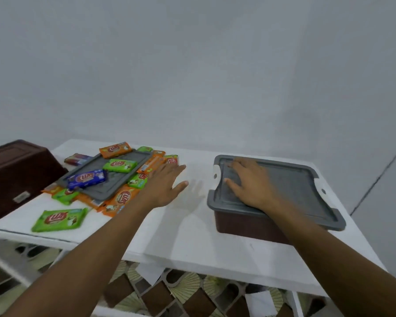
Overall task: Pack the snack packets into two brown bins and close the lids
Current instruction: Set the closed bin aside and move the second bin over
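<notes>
Grey plastic forms the lid [295,188] seated on the right brown bin [245,227], which stands on the right of the white table [192,236]. The right hand [249,184] is laid flat on this lid, its fingers straight and slightly apart. Pressing the lid shut is judged to be the step in hand, so 1 of the 2 bins looks finished.

The left hand [162,186] is held open just above the table, fingers spread, thumb out, nothing gripped. Just beside it the snack packets [121,197] are heaped on and around a loose lid [103,188]. A blue packet [86,178] and a green packet [119,165] lie on top of that lid.

The second brown bin [14,172] is set at the table's far left, and its opening is not seen. Next, this bin must be brought within reach and the loose lid cleared.

A red oval logo is printed on each packet, but its letters are too blurred to read. The small label on the second bin is also illegible.
</notes>
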Available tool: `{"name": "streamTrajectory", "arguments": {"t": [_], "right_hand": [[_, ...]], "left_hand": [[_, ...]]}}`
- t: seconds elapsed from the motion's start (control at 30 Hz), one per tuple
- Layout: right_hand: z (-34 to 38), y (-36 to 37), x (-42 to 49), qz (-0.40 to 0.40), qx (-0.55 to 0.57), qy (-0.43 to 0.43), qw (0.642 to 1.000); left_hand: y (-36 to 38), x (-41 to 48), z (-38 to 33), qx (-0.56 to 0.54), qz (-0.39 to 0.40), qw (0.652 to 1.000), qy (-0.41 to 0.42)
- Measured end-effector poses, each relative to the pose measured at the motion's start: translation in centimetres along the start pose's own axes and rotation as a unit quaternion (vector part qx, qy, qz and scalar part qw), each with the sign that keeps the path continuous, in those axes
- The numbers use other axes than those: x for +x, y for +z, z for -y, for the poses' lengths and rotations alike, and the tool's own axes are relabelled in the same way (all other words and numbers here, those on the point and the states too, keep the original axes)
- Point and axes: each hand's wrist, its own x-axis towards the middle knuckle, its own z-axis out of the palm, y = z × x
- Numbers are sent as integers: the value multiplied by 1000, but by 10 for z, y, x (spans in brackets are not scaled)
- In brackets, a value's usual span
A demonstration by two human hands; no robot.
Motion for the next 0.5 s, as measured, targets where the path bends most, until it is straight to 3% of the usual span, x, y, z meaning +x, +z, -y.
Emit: {"name": "streamTrajectory", "arguments": {"t": [0.17,0.3,0.5], "right_hand": [[83,28,38,-14,8,-64,998],[173,74,75,36,25,-108,993],[264,167,111,156,21,-38,987]], "left_hand": [[-15,-43,94,32,-7,995,-90],[-25,-86,184,59,3,988,-141],[-34,-118,299,57,31,982,-175]]}}
